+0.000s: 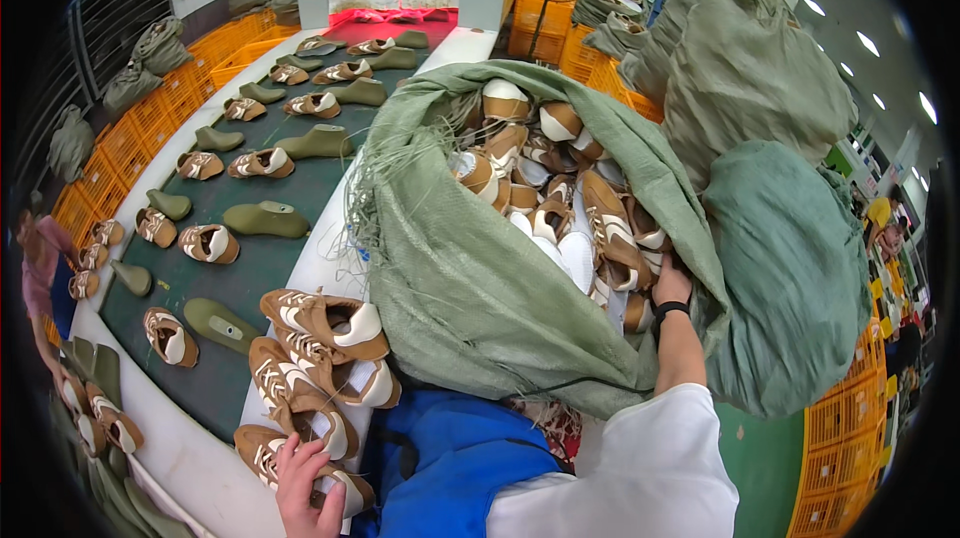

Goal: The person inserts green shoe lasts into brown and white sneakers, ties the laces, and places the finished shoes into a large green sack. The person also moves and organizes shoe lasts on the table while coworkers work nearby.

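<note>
My left hand (pixel 303 490) is low at the belt's near edge, thumb and fingers apart. It touches the nearest of several brown-and-white sneakers (pixel 262 450) piled on the white ledge. My right hand (pixel 673 283), with a black band at the wrist, reaches into a large green woven sack (pixel 480 288). Its fingertips are hidden among the shoes there, so I cannot tell whether they grip one. Inside the sack lie many sneakers like those on the ledge; one brown sneaker (pixel 608 223) lies just left of this hand.
A green conveyor belt (pixel 160 293) carries sneakers and olive shoe lasts (pixel 265 219). Orange crates (pixel 150 128) line its far left side. A person (pixel 52 258) stands at the left by more shoes. Full sacks (pixel 785 278) and orange crates (pixel 835 473) stand at my right.
</note>
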A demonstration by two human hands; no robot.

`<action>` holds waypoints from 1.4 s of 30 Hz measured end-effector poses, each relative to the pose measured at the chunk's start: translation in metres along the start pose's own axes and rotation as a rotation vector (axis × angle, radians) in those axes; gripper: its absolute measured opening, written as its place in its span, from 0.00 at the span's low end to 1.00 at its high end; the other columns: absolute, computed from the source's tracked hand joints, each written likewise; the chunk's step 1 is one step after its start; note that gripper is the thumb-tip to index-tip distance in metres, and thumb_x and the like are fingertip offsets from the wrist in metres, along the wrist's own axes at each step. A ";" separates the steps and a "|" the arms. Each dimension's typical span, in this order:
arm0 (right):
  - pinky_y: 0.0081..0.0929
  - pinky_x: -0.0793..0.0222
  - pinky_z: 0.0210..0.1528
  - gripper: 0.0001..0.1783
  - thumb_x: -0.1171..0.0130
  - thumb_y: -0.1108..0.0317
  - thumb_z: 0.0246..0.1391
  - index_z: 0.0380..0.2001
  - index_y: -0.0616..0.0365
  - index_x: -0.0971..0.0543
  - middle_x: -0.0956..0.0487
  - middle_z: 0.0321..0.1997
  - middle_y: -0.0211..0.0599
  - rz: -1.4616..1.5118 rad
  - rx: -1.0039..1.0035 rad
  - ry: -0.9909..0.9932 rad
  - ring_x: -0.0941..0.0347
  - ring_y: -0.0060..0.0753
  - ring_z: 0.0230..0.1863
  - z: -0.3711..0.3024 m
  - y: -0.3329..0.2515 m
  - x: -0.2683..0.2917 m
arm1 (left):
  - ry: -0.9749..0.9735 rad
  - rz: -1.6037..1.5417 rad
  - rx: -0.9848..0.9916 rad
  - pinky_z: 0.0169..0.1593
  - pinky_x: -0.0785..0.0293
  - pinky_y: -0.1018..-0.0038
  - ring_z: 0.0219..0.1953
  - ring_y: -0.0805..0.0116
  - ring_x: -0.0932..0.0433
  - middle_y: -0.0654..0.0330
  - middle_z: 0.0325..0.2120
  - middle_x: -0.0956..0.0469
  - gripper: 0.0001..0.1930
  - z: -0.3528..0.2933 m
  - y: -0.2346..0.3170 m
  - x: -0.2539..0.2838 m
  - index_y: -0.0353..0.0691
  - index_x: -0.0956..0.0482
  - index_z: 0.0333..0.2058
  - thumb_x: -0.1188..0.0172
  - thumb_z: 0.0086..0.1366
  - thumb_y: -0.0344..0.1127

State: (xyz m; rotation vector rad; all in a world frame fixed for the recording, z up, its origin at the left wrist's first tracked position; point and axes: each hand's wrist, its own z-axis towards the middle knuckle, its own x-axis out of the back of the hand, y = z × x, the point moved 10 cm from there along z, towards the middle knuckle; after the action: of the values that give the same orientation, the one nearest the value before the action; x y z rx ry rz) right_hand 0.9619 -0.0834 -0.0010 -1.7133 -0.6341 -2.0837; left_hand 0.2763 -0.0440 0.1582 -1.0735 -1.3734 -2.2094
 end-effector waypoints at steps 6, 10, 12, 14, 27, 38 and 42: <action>0.43 0.27 0.45 0.21 0.39 0.65 0.37 0.39 0.57 0.22 0.20 0.37 0.55 0.457 0.061 0.106 0.24 0.57 0.41 -0.032 -0.030 0.118 | 0.000 -0.123 -0.049 0.59 0.39 0.59 0.56 0.47 0.32 0.48 0.48 0.26 0.21 0.003 0.005 -0.008 0.35 0.27 0.50 0.41 0.55 0.22; 0.29 0.27 0.43 0.25 0.43 0.74 0.40 0.47 0.64 0.27 0.20 0.40 0.44 1.283 0.209 0.015 0.23 0.35 0.39 -0.068 -0.066 0.200 | -0.012 -0.199 -0.005 0.64 0.46 0.52 0.56 0.46 0.31 0.54 0.43 0.22 0.19 0.011 0.003 -0.023 0.35 0.23 0.43 0.38 0.48 0.27; 0.25 0.27 0.45 0.25 0.47 0.79 0.44 0.51 0.66 0.31 0.23 0.46 0.38 1.771 0.269 -0.328 0.25 0.28 0.42 -0.089 -0.116 0.216 | -0.005 -0.172 -0.027 0.63 0.45 0.51 0.57 0.47 0.30 0.54 0.44 0.22 0.19 0.013 0.005 -0.025 0.36 0.23 0.43 0.37 0.49 0.28; 0.27 0.33 0.55 0.29 0.45 0.76 0.47 0.56 0.65 0.34 0.26 0.53 0.39 2.011 0.465 -0.530 0.28 0.29 0.50 -0.119 -0.182 0.239 | 0.037 -0.134 -0.038 0.62 0.45 0.54 0.54 0.51 0.29 0.56 0.44 0.22 0.18 0.013 0.006 -0.019 0.38 0.23 0.44 0.36 0.53 0.31; 0.30 0.41 0.63 0.45 0.38 0.71 0.50 0.67 0.60 0.50 0.36 0.63 0.38 1.663 1.048 -1.767 0.37 0.33 0.62 -0.417 -0.435 0.261 | 0.578 -0.995 0.231 0.65 0.46 0.69 0.65 0.64 0.44 0.51 0.64 0.46 0.40 -0.018 -0.074 0.018 0.34 0.60 0.67 0.44 0.65 0.35; 0.35 0.30 0.52 0.40 0.33 0.67 0.41 0.60 0.60 0.36 0.29 0.55 0.55 1.192 1.905 -0.389 0.28 0.51 0.52 -0.447 -0.446 0.336 | 0.715 -1.086 0.421 0.63 0.44 0.73 0.60 0.71 0.38 0.56 0.59 0.36 0.28 -0.050 -0.107 0.024 0.33 0.49 0.65 0.53 0.70 0.35; 0.33 0.25 0.48 0.34 0.38 0.73 0.46 0.58 0.64 0.36 0.24 0.50 0.56 1.200 1.772 -0.675 0.23 0.47 0.50 -0.452 -0.460 0.311 | 0.731 -1.130 0.452 0.62 0.43 0.73 0.59 0.71 0.37 0.57 0.58 0.35 0.26 -0.057 -0.118 0.021 0.33 0.45 0.64 0.53 0.71 0.36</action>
State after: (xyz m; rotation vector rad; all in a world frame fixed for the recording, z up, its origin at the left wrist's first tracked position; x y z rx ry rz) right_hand 0.2825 0.0478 0.1821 -0.9439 -0.8138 0.1983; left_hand 0.1656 -0.0337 0.0861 0.8320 -2.1467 -2.2493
